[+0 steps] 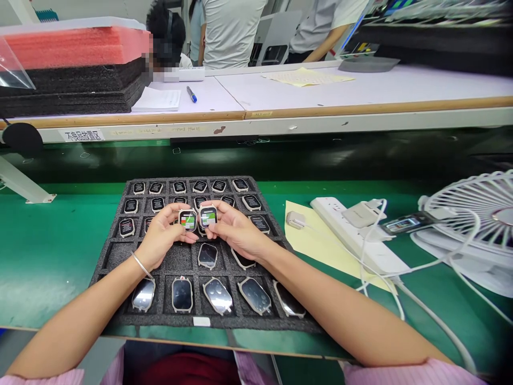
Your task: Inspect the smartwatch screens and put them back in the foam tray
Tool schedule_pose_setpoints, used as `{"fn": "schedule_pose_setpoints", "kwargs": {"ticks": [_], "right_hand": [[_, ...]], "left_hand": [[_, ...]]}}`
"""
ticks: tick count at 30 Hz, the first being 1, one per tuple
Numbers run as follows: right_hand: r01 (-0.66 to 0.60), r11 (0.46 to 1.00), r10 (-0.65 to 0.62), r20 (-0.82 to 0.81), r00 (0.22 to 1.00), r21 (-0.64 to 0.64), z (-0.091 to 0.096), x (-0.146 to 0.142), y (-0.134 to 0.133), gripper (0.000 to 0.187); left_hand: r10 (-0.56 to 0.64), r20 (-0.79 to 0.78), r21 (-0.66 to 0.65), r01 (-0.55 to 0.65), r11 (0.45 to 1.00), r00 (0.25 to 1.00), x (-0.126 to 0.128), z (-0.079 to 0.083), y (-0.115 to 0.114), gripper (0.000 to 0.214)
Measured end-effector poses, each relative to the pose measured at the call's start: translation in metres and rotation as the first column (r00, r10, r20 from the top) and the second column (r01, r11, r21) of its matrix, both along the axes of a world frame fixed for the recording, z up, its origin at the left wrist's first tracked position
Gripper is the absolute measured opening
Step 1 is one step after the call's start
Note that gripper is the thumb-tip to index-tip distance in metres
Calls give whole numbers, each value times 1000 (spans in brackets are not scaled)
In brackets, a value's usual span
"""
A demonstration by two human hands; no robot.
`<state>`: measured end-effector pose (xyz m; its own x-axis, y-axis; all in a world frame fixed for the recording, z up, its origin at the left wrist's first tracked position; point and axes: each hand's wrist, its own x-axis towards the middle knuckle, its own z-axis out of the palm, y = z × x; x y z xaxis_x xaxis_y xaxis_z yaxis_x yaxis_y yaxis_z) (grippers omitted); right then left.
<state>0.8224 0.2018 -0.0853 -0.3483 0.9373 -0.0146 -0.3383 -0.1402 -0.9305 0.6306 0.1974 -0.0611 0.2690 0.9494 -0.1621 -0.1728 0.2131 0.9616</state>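
My left hand (162, 235) pinches a smartwatch case (187, 220) whose lit screen shows red, white and green patches. Close beside it, my right hand (236, 230) grips another smartwatch case (208, 216) with a green and white lit screen. Both are held up over a black foam tray (176, 259) that lies on the green bench. In the tray's far rows sit several strapless watch cases with white text on dark screens. Nearer me, the watch cases (182, 294) have dark, glossy screens. My hands and forearms hide some compartments.
Right of the tray are a yellow sheet (312, 240), a small beige block (295, 219), a white power strip (356, 230) with cables and a white fan (476, 214). A raised shelf (248, 107) at the back carries foam stacks (80, 80), a pen and papers. People are behind it.
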Motion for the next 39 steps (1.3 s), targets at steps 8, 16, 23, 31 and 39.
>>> {"fn": "schedule_pose_setpoints", "kwargs": {"ticks": [8,16,23,31,39], "right_hand": [[16,996,-20,-51,998,-84,-1,-1,2,36],[12,993,-20,-70,997,-115,0,-1,2,42],[4,998,-7,-51,999,-67,-6,0,4,41],[-8,999,7,-49,999,-40,-4,1,2,37],[-28,999,27,-29,999,-34,0,2,0,37]], "left_hand": [[3,-15,-34,-4,999,1000,3,1,0,35],[-8,18,-60,9,998,1000,1,3,0,36],[-21,33,-43,22,999,999,1,2,-1,36],[-22,13,-24,22,999,1000,1,1,-1,38],[-6,32,-18,7,1000,999,-1,2,1,38]]}}
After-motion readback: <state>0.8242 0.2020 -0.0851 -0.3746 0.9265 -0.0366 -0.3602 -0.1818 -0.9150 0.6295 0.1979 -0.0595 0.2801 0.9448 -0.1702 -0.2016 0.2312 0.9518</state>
